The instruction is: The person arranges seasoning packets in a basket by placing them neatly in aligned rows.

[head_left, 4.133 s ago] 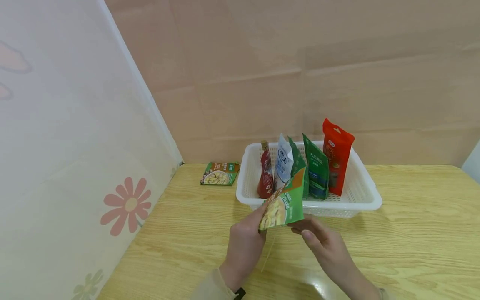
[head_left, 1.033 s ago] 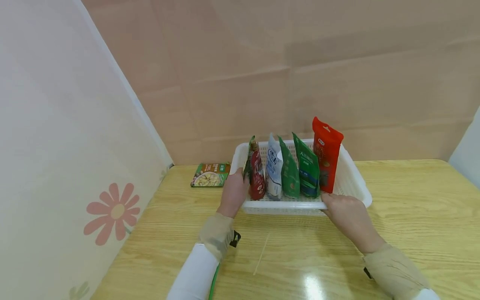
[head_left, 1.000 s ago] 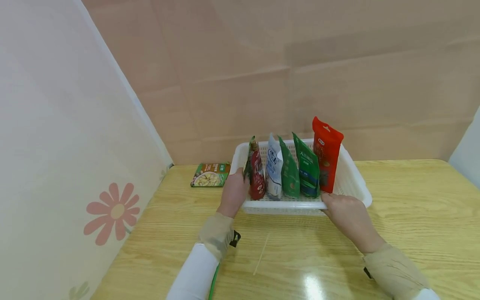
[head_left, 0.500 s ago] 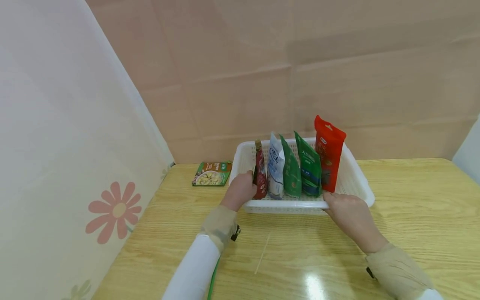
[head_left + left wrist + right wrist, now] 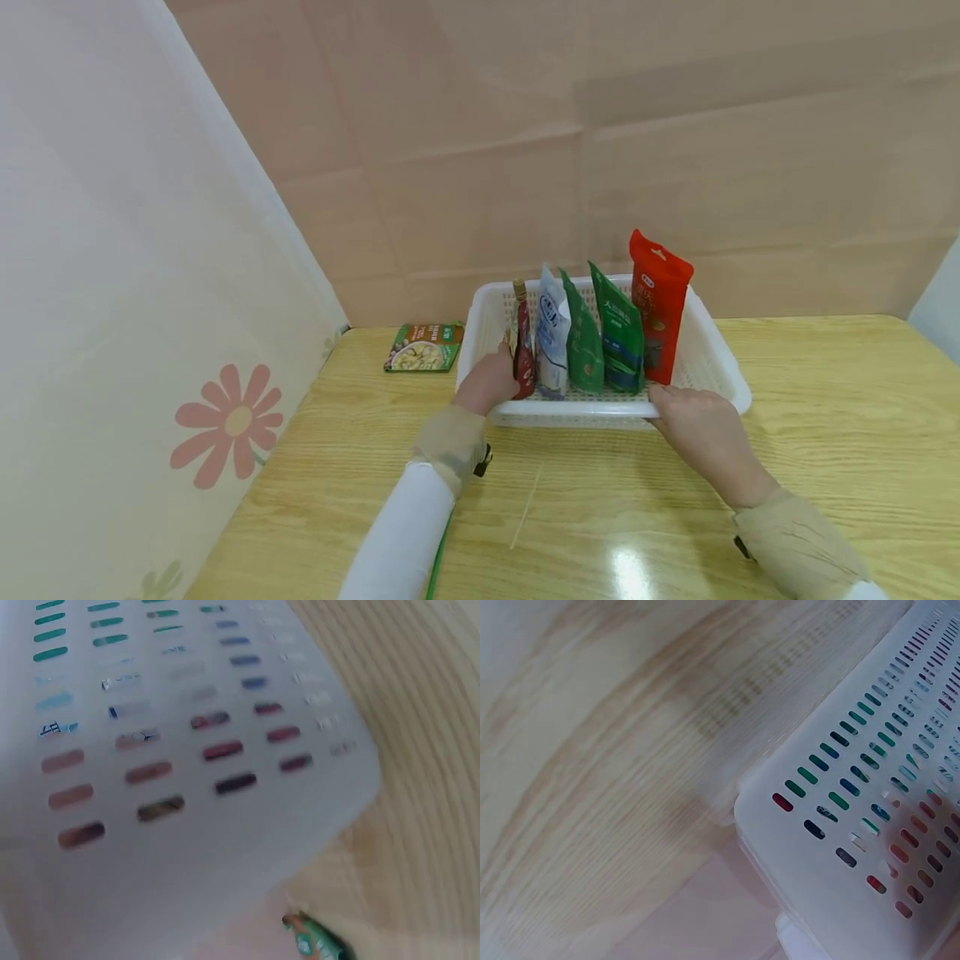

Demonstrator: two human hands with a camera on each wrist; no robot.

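Observation:
In the head view my left hand [image 5: 489,380] reaches over the front left of a white plastic basket [image 5: 577,408]. It holds a thin food packet [image 5: 513,330], mostly hidden, against a red bottle-shaped pouch [image 5: 525,367]. My right hand [image 5: 697,421] grips the basket's front rim, with the fingers under it. A white-blue pouch [image 5: 553,337], two green pouches [image 5: 619,337] and a tall red packet [image 5: 662,308] stand upright in a row to the right. Both wrist views show the slotted basket wall [image 5: 300,832], its contents visible through the holes.
A green-brown food packet [image 5: 424,348] with a bowl picture lies flat on the wooden table [image 5: 600,517], left of the basket. Brown paper [image 5: 465,150] covers the wall behind. A flower-printed white panel [image 5: 150,275] stands at left. A green cord [image 5: 438,554] hangs by my left sleeve.
Earlier my left hand held the packet in front of the basket; then it was inside, at the left. Now hand and packet are further right, against the red pouch. My right hand has gripped the rim.

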